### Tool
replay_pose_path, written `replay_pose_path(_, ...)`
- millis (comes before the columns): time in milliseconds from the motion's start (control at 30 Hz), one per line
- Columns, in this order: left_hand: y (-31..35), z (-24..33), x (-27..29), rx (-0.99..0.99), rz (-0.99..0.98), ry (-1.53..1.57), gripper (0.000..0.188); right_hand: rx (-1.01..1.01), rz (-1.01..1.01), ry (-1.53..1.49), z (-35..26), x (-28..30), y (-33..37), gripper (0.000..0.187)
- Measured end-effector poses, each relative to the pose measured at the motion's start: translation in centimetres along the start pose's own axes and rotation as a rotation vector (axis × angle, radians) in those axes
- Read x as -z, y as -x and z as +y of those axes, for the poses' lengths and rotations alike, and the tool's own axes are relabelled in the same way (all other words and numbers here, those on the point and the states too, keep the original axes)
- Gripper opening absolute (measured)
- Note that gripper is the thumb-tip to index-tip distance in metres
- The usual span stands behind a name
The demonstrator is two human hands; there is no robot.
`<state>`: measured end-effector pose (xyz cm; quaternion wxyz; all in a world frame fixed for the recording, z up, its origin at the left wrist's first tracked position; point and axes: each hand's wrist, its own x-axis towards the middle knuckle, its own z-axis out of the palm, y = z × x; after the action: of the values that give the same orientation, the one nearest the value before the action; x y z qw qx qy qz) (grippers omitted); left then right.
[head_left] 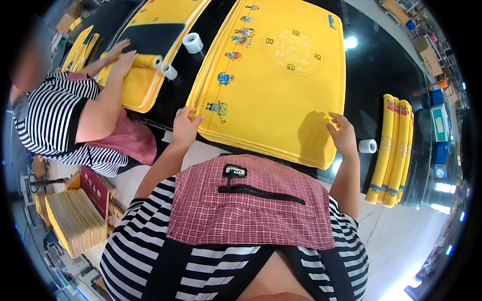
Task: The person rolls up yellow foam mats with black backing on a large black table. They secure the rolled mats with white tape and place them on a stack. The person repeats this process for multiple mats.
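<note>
A stack of flat yellow mats (281, 100) with small cartoon prints down its left side lies on the black table in front of me. At the stack's near left corner is my left hand (186, 125), its thumb apart from its slightly bent fingers. My right hand (343, 134) is at the near right edge, fingers and thumb spread, with a shadow falling on the top mat. Neither hand has anything gripped that I can see. Whether the fingertips touch the mat edges is hard to tell.
Several rolled yellow mats (391, 150) lie at the right, with a clear tape roll (367, 146) beside them. Another tape roll (193, 43) stands left of my stack. At the left, a co-worker's hands (122, 56) press on a rolled mat (145, 61).
</note>
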<state>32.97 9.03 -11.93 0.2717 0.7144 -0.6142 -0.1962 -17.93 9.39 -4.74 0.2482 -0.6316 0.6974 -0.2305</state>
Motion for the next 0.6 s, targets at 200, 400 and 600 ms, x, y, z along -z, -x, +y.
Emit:
replay_pose_path(200,1.0,0.1,0.7,-0.154,0.056,-0.136,0.036,0.167,0.036,0.066,-1.0,-4.4,-3.4,0.049)
replay_pose_path(400,0.4,1.0,1.1,-0.156,0.008,-0.194,0.036,0.169,0.148,0.509,-1.7,-10.0,-14.6,0.09)
replay_pose_path(600,0.7,-0.5,0.6,-0.096,0.025,0.081,0.026,0.892,-0.557,0.263,-16.0,-19.3,-5.9,0.083)
